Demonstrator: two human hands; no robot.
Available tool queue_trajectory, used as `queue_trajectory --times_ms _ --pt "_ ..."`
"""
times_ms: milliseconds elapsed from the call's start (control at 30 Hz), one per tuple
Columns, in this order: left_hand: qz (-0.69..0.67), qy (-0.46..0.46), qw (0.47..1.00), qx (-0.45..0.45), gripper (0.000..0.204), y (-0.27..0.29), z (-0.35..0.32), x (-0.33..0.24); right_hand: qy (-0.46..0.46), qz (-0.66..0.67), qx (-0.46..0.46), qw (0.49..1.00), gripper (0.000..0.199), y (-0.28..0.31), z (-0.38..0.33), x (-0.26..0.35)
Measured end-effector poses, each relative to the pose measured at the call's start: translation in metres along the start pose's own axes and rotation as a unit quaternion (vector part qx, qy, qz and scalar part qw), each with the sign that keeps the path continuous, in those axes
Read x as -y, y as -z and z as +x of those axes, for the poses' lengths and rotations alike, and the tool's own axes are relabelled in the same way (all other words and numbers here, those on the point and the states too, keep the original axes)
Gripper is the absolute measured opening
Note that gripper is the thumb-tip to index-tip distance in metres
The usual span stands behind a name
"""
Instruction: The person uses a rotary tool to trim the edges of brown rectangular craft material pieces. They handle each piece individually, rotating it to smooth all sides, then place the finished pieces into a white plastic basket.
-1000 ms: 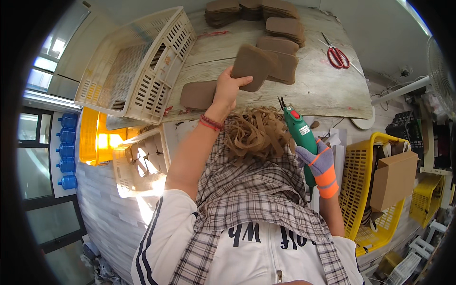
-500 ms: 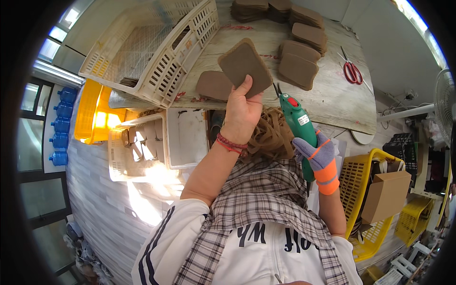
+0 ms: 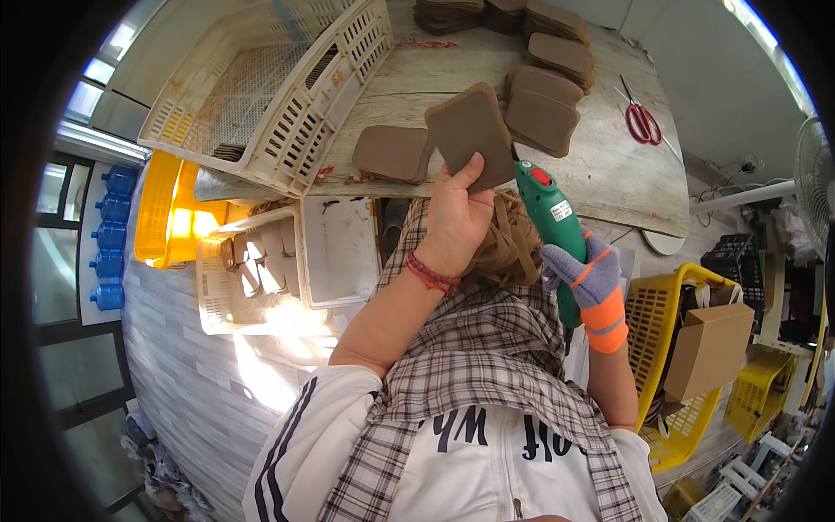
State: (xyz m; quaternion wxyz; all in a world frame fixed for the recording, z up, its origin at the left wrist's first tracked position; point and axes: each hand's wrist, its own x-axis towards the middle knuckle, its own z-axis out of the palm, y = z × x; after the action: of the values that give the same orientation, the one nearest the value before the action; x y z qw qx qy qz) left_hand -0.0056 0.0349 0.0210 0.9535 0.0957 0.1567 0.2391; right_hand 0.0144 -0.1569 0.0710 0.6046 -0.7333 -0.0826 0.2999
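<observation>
The left hand [image 3: 457,217] is raised over the near edge of the table [image 3: 600,165], closed around the lower edge of a brown pad [image 3: 474,135] with rounded corners; the thumb lies across its near face and the pad stands tilted, its flat side toward the camera. The wrist carries a red string bracelet [image 3: 430,274].

Just to the right, the right hand [image 3: 587,278], in a grey glove with an orange cuff, grips a green hand tool [image 3: 550,213] with a red button. The tool's far tip points up toward the pad's right edge and seems to touch it, though the view is too bent there to be sure.

Below both hands sits a tangle of tan fibre strands [image 3: 509,248] against the checked apron.

On the table just left of the held pad lies another brown pad [image 3: 391,152] flat. Farther right lies a pair of overlapping pads [image 3: 544,109], with more stacks [image 3: 522,17] at the far edge. Red-handled scissors [image 3: 642,117] lie well to the right. A cream plastic crate [image 3: 287,78] rests tilted on the table's left end. A yellow basket [image 3: 674,348] with a cardboard box [image 3: 709,348] stands on the right, below the table.
</observation>
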Motion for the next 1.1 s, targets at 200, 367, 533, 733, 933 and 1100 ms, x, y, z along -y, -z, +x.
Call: queue_trajectory --times_ms 200,367,533,733,933,1100 --pt "0.055 0.012 0.998 0.018 0.032 0.007 -0.011 0.011 0.004 0.021 -0.013 1.0 0.037 0.005 0.002 0.0" --pt "0.124 0.039 0.99 0.06 0.033 0.02 -0.016 0.01 0.005 0.025 -0.025 0.999 0.035 0.01 0.002 0.008" --pt "0.245 0.057 0.964 0.084 0.03 0.026 -0.015 -0.014 -0.008 0.033 -0.005 0.999 0.035 0.022 -0.004 0.013" --pt "0.354 0.087 0.926 0.097 0.034 0.028 -0.012 -0.047 -0.053 -0.032 0.03 0.998 0.038 0.039 -0.013 0.007" --pt "0.482 0.119 0.86 0.116 0.039 0.03 -0.008 -0.068 -0.045 -0.076 0.046 0.995 0.044 0.044 -0.022 -0.006" --pt "0.512 0.156 0.836 0.122 0.04 0.031 -0.012 -0.071 -0.013 -0.118 0.051 0.992 0.046 0.038 -0.022 -0.014"
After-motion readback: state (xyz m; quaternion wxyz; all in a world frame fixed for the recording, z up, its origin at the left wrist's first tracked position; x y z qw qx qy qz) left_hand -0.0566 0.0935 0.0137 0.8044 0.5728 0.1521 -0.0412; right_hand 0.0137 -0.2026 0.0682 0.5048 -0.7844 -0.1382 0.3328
